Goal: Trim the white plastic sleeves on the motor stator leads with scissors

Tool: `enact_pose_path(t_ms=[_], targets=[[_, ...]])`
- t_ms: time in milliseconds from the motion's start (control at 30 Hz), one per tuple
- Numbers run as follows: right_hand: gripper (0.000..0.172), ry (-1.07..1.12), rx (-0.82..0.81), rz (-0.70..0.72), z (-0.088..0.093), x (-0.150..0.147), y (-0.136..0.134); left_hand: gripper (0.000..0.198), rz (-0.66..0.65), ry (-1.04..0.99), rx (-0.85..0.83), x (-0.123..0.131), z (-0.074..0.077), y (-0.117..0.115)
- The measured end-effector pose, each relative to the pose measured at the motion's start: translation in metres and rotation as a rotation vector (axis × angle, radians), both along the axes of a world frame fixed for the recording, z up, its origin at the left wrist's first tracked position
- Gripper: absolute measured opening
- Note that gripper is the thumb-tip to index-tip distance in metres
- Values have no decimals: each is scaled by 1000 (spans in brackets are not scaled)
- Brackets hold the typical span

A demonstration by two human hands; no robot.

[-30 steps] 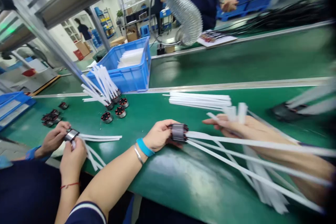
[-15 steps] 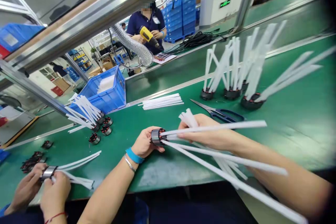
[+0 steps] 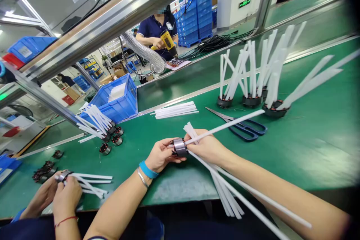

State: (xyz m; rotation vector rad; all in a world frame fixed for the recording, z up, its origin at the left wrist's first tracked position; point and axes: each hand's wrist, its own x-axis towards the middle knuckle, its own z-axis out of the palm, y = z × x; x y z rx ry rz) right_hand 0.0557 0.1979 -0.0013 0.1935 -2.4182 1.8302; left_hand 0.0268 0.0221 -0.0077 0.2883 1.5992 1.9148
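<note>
My left hand (image 3: 159, 156), with a blue band and a metal bangle at the wrist, is closed around a small round motor (image 3: 180, 147) with a silver rim. Long white tubes (image 3: 227, 125) stick out of the motor's right side, over and under my right forearm. My right hand (image 3: 208, 147) is closed on a bundle of loose white tubes (image 3: 227, 197), whose ends show above and below it. Its fingertips are at the motor's open side, partly hidden. Blue-handled scissors (image 3: 244, 128) lie open on the green table (image 3: 185, 183) behind that hand.
Motors with upright white tubes (image 3: 251, 100) stand at the right. A pile of tubes (image 3: 176, 110), a blue bin (image 3: 123, 101) and more motors (image 3: 105, 149) are behind and left. A co-worker's hands (image 3: 66, 191) hold another motor at the left. Across the frame, a person holds a yellow heat gun (image 3: 168, 39).
My right hand has moved closer to the motor, and the tubes have swung, one now pointing up to the right. The loose bundle hangs lower. The person opposite has tilted the heat gun downward.
</note>
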Motion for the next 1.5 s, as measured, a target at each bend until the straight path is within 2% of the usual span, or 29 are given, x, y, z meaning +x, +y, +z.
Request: enact_pose_path(t_ms=[200,400,533,667,833,1000,1133,1267,1367,1433,1500], targets=[[12,-80,-16,54,-11,-14,1,58,152,123,-119,0,-4,8],[11,-171,15,233,-14,-24,6,23,228,275,-189,0,-13,7],[17,-201,20,326,-14,-28,7,13,272,260,-224,0,-16,10],[23,-237,-9,329,-11,-27,7,14,277,186,-220,-2,-16,13],[30,-300,-15,332,-13,-25,12,17,206,119,-168,-1,-19,13],[30,-385,-141,301,-21,-24,17,18,167,120,-90,1,-22,12],[38,-390,-170,295,-19,-21,17,18,171,116,-38,2,-20,11],[39,-388,-111,222,-17,-20,12,21,223,88,43,-2,-16,9],[48,-365,-125,83,-14,-26,15,34,186,19,129,-5,-10,6],[47,-270,-191,-81,-5,-22,34,41,211,-6,138,-6,-6,4],[43,-145,-279,-289,6,1,68,41,295,9,126,-8,-2,2]])
